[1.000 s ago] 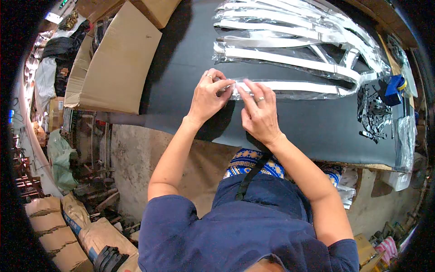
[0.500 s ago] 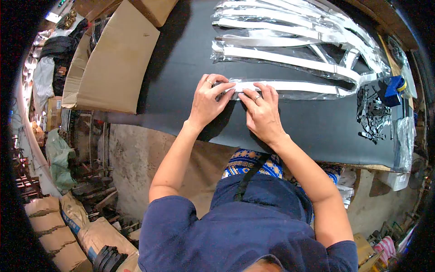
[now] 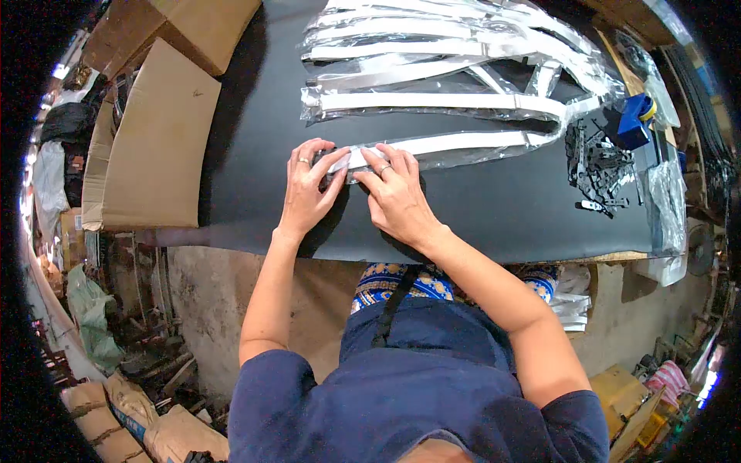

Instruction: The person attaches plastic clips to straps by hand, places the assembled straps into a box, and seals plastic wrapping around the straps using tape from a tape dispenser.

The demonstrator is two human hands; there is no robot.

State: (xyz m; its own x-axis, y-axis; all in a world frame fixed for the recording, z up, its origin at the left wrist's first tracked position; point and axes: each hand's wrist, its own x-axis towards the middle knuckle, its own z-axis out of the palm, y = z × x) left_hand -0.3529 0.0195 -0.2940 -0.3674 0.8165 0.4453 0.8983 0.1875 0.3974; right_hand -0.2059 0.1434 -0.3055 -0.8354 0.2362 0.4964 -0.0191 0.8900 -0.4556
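Observation:
A white strap [image 3: 463, 143] in a clear plastic sleeve lies along the near side of the black tabletop [image 3: 255, 147]. At its left end, my left hand [image 3: 310, 189] pinches the sleeve between thumb and fingers. Just to the right, my right hand [image 3: 397, 193] has its thumb and fingertips pressed together on the same strap. The fingers partly cover the strap's end, so its fitting is hidden. Behind my hands, several more bagged white straps [image 3: 421, 101] lie side by side, bunched together at the right.
An open cardboard box [image 3: 158, 143] stands at the left. To the right are a heap of black clips [image 3: 598, 166], a blue tape dispenser [image 3: 634, 123] and some clear plastic bags [image 3: 665, 201]. Brown sacks [image 3: 181, 432] and cartons sit on the floor at lower left.
The camera view has shifted, so the table's contents appear farther left. Both hands stay at the strap's left end, with only slight finger movement.

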